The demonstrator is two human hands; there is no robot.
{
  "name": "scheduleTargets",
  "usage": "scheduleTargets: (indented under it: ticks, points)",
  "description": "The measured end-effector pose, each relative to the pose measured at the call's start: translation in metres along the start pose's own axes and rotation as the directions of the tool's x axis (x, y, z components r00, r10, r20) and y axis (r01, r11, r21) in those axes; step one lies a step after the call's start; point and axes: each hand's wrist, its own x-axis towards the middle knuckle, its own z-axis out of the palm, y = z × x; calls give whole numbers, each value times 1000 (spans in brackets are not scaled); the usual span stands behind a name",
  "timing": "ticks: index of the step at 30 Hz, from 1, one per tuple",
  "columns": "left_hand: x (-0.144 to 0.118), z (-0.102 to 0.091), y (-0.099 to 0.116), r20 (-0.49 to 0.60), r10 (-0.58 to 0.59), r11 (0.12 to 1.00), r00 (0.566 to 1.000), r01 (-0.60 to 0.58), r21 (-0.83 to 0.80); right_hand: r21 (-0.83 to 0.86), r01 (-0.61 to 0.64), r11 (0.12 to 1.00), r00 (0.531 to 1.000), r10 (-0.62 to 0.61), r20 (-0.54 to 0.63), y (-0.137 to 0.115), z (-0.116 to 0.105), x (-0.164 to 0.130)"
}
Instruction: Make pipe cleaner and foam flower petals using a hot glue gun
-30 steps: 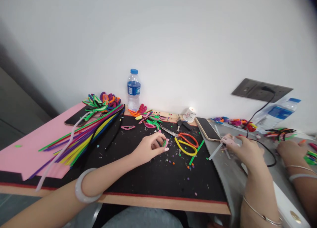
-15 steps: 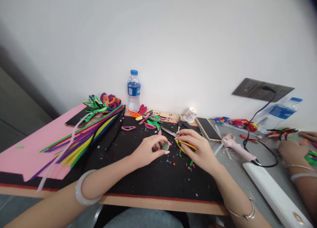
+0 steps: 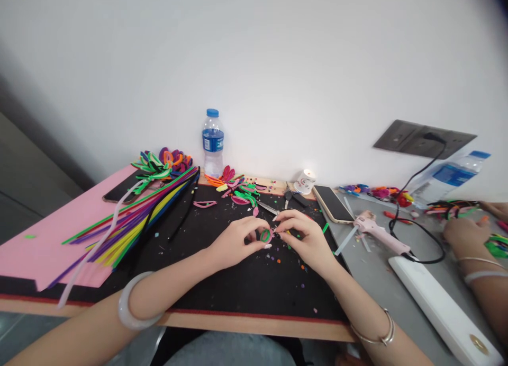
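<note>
My left hand [image 3: 240, 240] is closed in a pinch on a small pink and green pipe-cleaner loop [image 3: 265, 235], held above the black mat [image 3: 222, 294]. At the loop's right end, the fingertips of my right hand [image 3: 305, 240] come together on its pink tip. Scissors [image 3: 269, 207] lie behind my right hand, blades pointing up and left; the hand hides most of their yellow handles. Beyond my left hand is a pile of green and pink pipe-cleaner shapes [image 3: 244, 194]. A separate pink loop [image 3: 205, 204] lies to its left.
Loose pipe cleaners [image 3: 130, 223] lie across pink sheet [image 3: 35, 249] at left. A water bottle [image 3: 213, 143] and paper cup [image 3: 305, 181] stand by the wall. At right are a phone [image 3: 334, 204], corded glue gun [image 3: 381, 236], white case [image 3: 440, 308] and another person's hand [image 3: 464, 231].
My right hand has let go of the scissors and moved left, its fingertips now at the loop's end. My left hand keeps the loop in nearly the same place.
</note>
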Motion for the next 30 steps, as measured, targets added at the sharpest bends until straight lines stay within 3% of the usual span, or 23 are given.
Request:
scheduleTargets:
  ticks: [30]
  points:
    - [-1, 4, -7, 1, -19, 999, 1000, 19, 39, -23, 35, 999, 999, -35, -20, 9, 3, -4]
